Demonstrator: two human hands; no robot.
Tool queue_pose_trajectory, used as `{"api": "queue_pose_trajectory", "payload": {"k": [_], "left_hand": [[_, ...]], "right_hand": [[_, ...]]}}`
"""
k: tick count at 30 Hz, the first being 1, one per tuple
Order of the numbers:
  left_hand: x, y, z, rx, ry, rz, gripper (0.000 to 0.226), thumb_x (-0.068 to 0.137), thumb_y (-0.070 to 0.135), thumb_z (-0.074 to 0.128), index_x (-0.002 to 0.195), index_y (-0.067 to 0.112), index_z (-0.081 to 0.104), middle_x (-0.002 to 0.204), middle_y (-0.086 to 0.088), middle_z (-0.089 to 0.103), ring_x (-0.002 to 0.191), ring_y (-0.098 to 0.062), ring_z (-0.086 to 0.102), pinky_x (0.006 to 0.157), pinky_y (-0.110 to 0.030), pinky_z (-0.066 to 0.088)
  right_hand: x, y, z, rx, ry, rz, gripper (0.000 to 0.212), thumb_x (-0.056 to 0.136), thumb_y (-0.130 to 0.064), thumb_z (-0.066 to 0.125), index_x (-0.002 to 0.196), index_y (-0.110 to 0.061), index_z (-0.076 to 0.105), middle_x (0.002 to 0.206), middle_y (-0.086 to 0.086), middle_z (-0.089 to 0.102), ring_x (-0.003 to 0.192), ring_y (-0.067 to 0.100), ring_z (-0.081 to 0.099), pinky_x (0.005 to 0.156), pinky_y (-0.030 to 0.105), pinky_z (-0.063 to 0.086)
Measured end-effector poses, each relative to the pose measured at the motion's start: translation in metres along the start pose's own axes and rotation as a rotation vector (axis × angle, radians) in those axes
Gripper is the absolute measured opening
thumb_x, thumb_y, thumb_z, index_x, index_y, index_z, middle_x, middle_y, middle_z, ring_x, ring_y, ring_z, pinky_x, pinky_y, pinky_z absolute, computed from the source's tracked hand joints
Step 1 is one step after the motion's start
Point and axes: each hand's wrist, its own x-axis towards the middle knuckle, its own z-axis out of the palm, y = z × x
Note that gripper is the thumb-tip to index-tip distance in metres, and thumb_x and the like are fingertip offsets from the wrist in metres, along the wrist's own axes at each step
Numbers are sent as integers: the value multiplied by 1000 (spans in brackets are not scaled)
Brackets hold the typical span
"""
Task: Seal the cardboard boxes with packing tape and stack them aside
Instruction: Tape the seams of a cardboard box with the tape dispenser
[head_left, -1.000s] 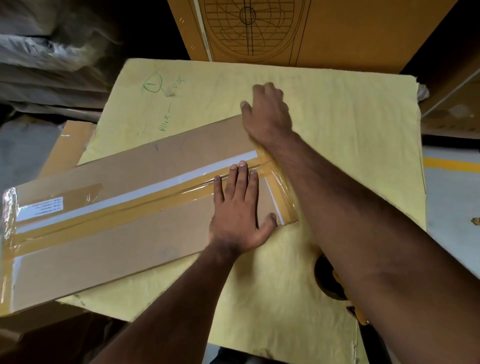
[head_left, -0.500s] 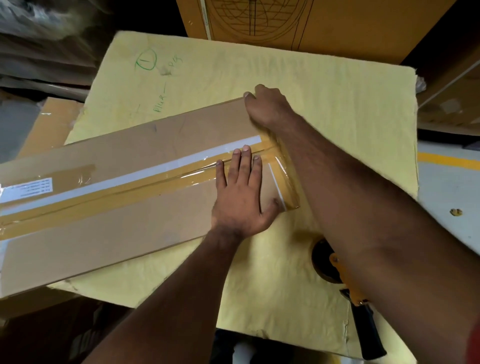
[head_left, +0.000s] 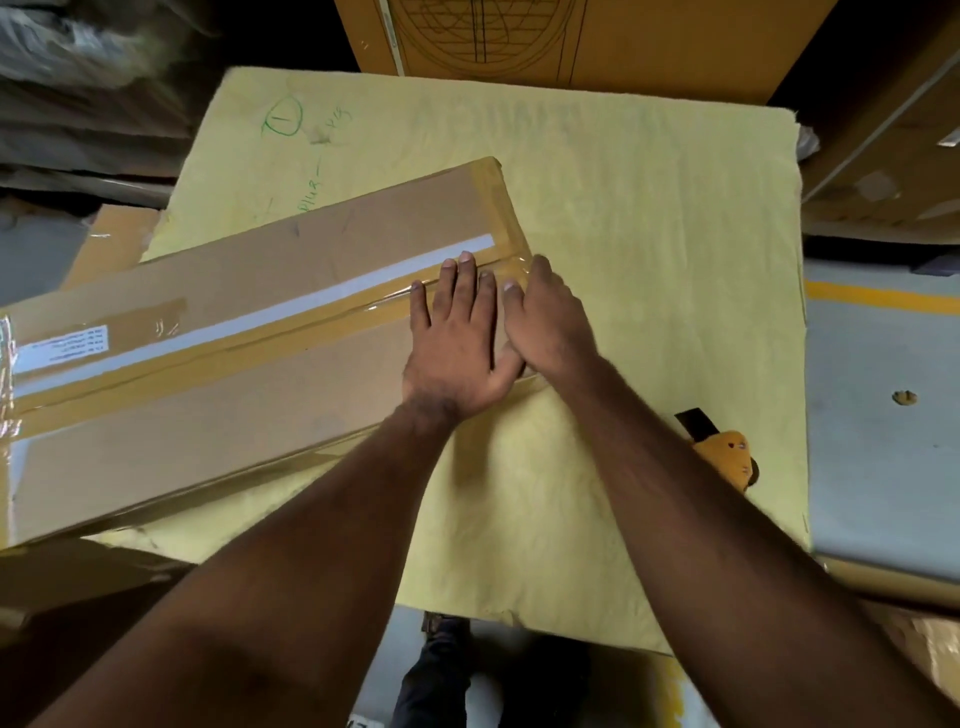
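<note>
Both hands now sit together at the right end of the long flat brown cardboard box (head_left: 249, 353); half a second ago my right hand (head_left: 545, 322) was up at the far corner, and it has since come down the end edge beside my left hand (head_left: 457, 343). I take this as the end strip of clear packing tape (head_left: 511, 236) being smoothed, nearly done. Left palm flat, fingers straight, pressing the lid; right fingers bent over the end edge, pressing, grasping nothing. Box lies angled on the yellow padded sheet (head_left: 649, 218); yellow tape dispenser (head_left: 727, 457) idle near my right forearm.
</note>
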Motion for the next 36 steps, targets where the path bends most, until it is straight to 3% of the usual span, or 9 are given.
{"api": "queue_pose_trajectory", "payload": {"k": [8,13,17,20,24,27,30,32,36], "left_hand": [[-3,2,-5,-2,-18,-12,82,84,50,16,157,12,23,166,-13,9,153,-33,4,121,-58,1],[-18,-3,-18,-59,-119,40,87,77,53,13,156,18,27,167,-5,11,153,-26,5,122,-52,0],[-71,4,-39,-138,-230,-4,78,80,54,23,145,16,41,166,-4,17,152,-24,10,120,-52,6],[-150,7,-36,-74,-300,-34,82,89,65,38,154,17,25,167,-4,2,153,-29,0,118,-58,3],[-228,-19,-19,164,-270,-95,76,96,52,51,158,27,16,167,-9,-3,152,-37,2,116,-65,10],[-247,-35,-17,130,-282,-190,74,100,31,51,157,33,3,166,-7,-13,152,-35,-8,118,-63,6],[-265,-41,-18,13,-275,-352,84,99,8,49,154,41,-5,163,-8,-24,150,-34,-21,119,-60,3],[-279,-46,-23,-85,-217,-437,89,96,-2,49,153,43,0,163,-11,-21,151,-35,-17,121,-57,10],[-300,-59,-31,-358,-41,-541,65,98,14,53,153,28,22,162,-20,-14,151,-42,-3,122,-51,17]], "right_hand": [[-63,33,9,17,72,-18,43,106,-29,35,137,0,38,121,22,60,106,42,59,76,39,40],[-100,23,5,-118,41,45,34,107,-30,33,119,-1,48,110,21,65,99,41,63,68,36,38],[-178,9,5,-398,-314,-22,29,104,-21,38,122,-6,55,118,16,65,108,35,63,82,36,47],[-244,2,6,-507,-588,-198,29,101,-24,42,116,-12,64,118,15,65,109,36,62,83,36,48],[-241,-9,-3,-388,-211,-80,28,101,-24,41,106,-8,64,105,18,68,97,37,65,68,33,41],[-204,-20,-10,-338,-16,-180,24,95,-17,47,113,-8,60,116,17,58,108,37,55,75,38,44],[-173,-23,-7,-387,-78,-154,61,89,-19,56,147,-14,37,155,19,26,141,38,27,103,49,39],[-161,-22,0,-338,-209,-78,76,91,-24,57,155,-14,17,162,20,11,149,36,15,110,51,33],[-176,-32,22,-225,-345,12,63,92,-34,61,140,-4,32,132,23,52,120,40,54,93,40,46]]}}
